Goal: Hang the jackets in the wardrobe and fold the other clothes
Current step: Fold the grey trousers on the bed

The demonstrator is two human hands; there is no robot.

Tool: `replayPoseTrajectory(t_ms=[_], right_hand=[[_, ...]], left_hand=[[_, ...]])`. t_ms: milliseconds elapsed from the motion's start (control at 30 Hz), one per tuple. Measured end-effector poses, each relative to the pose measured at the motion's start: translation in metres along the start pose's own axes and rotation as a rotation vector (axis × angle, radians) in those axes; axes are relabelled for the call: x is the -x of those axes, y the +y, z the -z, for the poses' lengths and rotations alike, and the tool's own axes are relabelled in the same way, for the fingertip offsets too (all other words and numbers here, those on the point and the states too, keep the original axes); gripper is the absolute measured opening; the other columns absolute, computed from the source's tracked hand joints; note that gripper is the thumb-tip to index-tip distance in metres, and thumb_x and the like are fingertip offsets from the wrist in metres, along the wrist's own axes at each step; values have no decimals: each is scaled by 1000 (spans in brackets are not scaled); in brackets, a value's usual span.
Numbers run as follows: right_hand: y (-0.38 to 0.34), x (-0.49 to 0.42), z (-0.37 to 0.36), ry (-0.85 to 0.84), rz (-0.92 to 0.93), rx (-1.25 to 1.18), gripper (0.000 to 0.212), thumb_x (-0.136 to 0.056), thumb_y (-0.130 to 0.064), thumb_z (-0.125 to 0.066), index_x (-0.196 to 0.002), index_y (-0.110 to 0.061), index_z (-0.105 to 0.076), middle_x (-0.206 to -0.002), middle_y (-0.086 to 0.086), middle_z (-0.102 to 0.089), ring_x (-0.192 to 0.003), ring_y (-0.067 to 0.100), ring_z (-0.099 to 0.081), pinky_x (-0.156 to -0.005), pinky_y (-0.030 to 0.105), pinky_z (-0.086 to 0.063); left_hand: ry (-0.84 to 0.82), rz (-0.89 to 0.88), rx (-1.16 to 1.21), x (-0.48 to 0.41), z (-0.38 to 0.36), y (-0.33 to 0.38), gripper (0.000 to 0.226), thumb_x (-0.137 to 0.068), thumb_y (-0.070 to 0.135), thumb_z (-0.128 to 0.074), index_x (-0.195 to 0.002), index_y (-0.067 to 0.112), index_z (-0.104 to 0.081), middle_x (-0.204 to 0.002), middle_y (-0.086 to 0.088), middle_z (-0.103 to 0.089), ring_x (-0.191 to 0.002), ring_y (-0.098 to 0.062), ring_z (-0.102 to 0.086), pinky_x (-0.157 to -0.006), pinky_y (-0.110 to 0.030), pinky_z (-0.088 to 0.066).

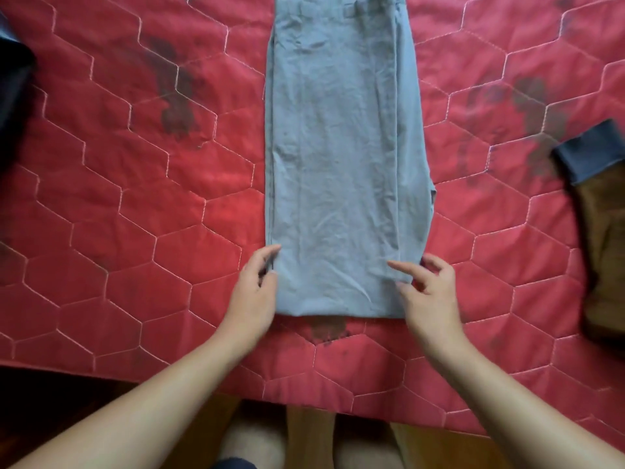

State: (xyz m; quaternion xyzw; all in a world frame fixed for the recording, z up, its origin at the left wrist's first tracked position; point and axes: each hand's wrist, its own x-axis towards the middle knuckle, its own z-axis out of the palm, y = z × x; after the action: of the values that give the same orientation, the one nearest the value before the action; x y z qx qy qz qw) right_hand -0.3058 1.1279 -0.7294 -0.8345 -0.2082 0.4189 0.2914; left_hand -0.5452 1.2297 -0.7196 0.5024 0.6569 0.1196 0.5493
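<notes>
- The grey-blue trousers (338,164) lie flat on a red quilted bedspread (135,214), folded lengthwise into one long strip. The waistband end runs out of view at the top and the near end lies just in front of the person.
- The left hand (253,296) is at the left edge of the trousers, close to their near end. Its thumb is on top of the cloth and its fingers curl in at the edge, pinching it.
- The right hand (429,296) is at the right edge of the trousers, level with the left hand. Its forefinger lies straight on the cloth and the thumb touches it. The other fingers curl by the edge, and I cannot tell whether they have hold of it.
- The bedspread under the trousers has pale stitching in hexagons and dark blotches (176,96) on either side of them.
- Well to the right of the trousers lies a brown garment (605,248) with a navy cuff (592,154).
- Well to the left of the trousers, at the frame's edge, is a dark garment (13,89).
- Nearer than the trousers, past the bedspread's edge, are a wooden floor (203,418) and the person's knees (250,441).
</notes>
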Motion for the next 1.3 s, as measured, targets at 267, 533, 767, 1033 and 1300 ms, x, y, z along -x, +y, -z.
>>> replayPoseTrajectory(t_ms=[267,533,767,1033,1300], right_hand=[[-22,-39,46,-617,142,274,77,-73,21,-44,-124,-31,-70,-109,-1,-71,-100,19,-67,-77,32,-55],[-30,-48,49,-108,1050,719,21,-87,-11,-60,-98,-17,-76,-110,14,-61,-104,40,-57,-86,55,-48],[-150,-101,81,-271,476,94,47,-95,-51,-53,-93,-6,-69,-87,-2,-68,-76,16,-62,-77,38,-50],[-185,-177,51,-661,-200,-304,37,-75,-19,-70,-112,-14,-72,-98,4,-79,-82,19,-76,-69,33,-61],[-119,-130,41,-558,-165,-307,16,-101,-19,-58,-110,-13,-70,-108,6,-78,-93,18,-74,-84,33,-61]], left_hand=[[-447,-78,-246,-43,52,11,72,-75,-23,-36,-121,21,-69,-101,6,-74,-84,-9,-66,-76,-24,-50],[-148,-987,-829,-62,52,21,25,-85,9,-63,-107,17,-71,-92,-4,-57,-80,-27,-50,-66,-43,-44],[-222,-454,-95,-119,66,137,10,-103,26,-56,-103,26,-66,-95,25,-73,-92,9,-64,-82,-15,-49],[-503,27,249,-187,36,138,67,-72,4,-70,-135,14,-53,-125,-2,-71,-111,-19,-68,-89,-34,-57],[-400,-201,-42,-131,43,89,32,-100,19,-61,-130,27,-57,-127,11,-68,-120,-6,-63,-103,-29,-48]])
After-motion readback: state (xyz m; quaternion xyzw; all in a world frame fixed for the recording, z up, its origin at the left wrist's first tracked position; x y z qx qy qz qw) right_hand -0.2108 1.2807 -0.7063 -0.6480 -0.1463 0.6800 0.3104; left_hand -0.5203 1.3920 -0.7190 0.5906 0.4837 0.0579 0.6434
